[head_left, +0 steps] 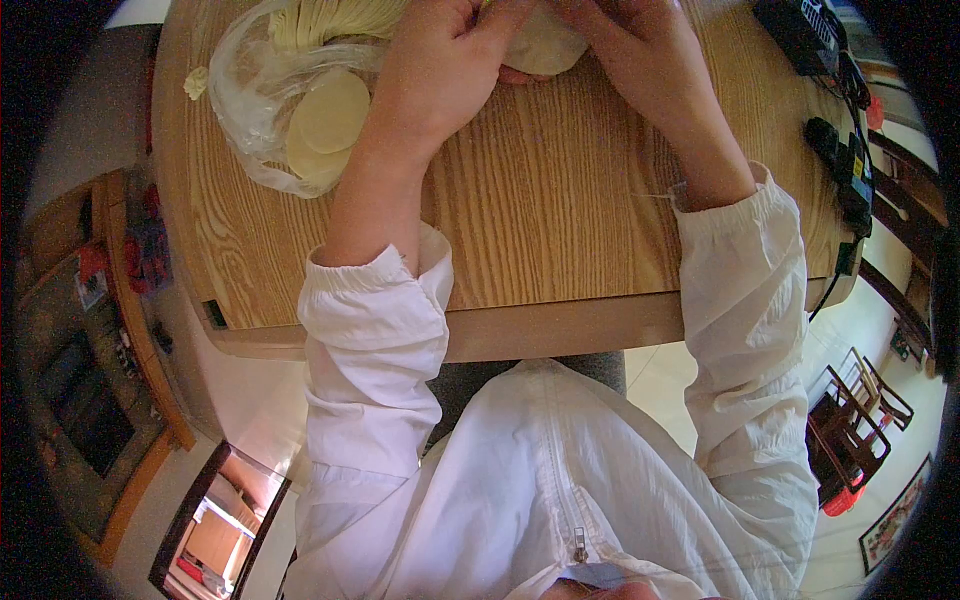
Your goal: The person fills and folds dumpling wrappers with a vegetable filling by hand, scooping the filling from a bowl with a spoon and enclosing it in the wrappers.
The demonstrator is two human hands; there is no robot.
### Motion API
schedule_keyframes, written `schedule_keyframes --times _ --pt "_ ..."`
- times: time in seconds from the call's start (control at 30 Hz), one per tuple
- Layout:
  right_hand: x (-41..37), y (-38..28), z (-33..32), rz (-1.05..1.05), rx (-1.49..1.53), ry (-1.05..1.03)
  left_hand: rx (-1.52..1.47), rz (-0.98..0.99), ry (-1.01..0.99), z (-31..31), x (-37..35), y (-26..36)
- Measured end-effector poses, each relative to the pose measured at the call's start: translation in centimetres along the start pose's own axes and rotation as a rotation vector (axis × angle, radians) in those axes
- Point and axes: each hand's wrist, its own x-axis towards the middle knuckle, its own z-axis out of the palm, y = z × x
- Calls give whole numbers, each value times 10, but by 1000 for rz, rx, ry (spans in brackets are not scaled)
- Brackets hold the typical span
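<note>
At the top edge of the head view, a thin, pale, round dough wrapper (547,42) is held between both hands over the wooden table. My left hand (440,65) grips its left side, with fingertips showing under its lower edge. On its other side, my right hand (648,50) has fingers closed on the wrapper. The far fingers of both hands are cut off by the frame. Beside my left wrist lies a clear plastic bag (243,95) with loose round wrappers (335,112) and a pale ridged stack (325,22), perhaps more wrappers seen edge-on.
The wooden table (560,210) has its near edge against my body. A small dough scrap (196,82) lies at its left. Black adapters (800,35) and cables (853,180) run along the right edge. Wooden chairs (850,430) stand on the floor to the right.
</note>
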Motion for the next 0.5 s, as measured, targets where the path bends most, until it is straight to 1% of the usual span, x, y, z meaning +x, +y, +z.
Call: schedule_keyframes --times 0.13,0.23,0.33,0.5 --pt "1 4 0 -1 -12 6 2 22 8 0 -1 -2" --pt "1 1 -2 8 -60 -10 23 -10 -1 -1 -1 1" --pt "1 4 -1 -25 -59 11 -4 22 -18 -1 0 -1" --pt "0 5 0 -14 3 -1 -20 40 -15 1 0 -2"
